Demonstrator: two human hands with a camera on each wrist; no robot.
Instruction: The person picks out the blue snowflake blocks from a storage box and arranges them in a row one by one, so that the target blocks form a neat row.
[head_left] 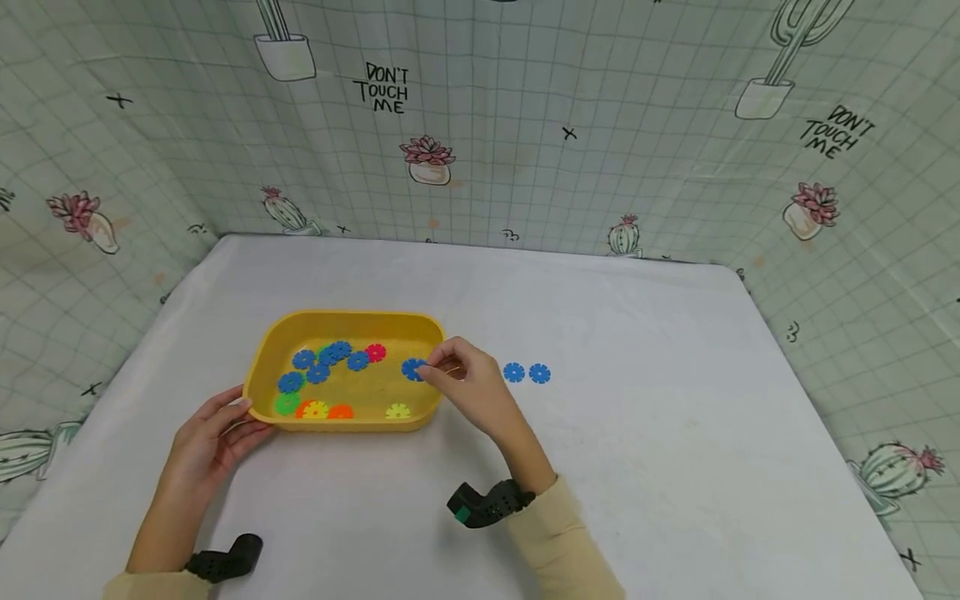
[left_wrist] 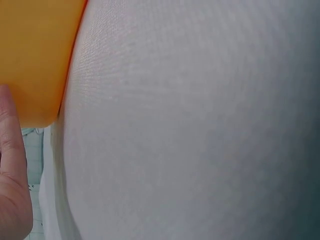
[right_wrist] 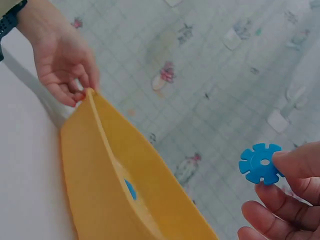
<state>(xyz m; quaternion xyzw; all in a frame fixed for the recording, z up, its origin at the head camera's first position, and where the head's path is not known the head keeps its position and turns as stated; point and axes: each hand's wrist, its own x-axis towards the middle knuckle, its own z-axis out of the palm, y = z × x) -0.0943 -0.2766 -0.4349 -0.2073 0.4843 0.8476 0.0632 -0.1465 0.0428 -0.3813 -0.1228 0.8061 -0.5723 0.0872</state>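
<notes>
White cloth (head_left: 675, 433): beneath left hand (head_left: 208, 440), right hand (head_left: 474, 383).
Blue disc (right_wrist: 253, 166): right hand pinches it, edge hidden.
Yellow tray (head_left: 360, 324): left hand grips it; long axis toward right.

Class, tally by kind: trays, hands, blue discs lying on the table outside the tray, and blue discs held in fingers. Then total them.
Trays: 1, yellow tray
Hands: 2, left hand and right hand
Blue discs on the white table: 2
Held blue disc: 1
Total: 6
</notes>
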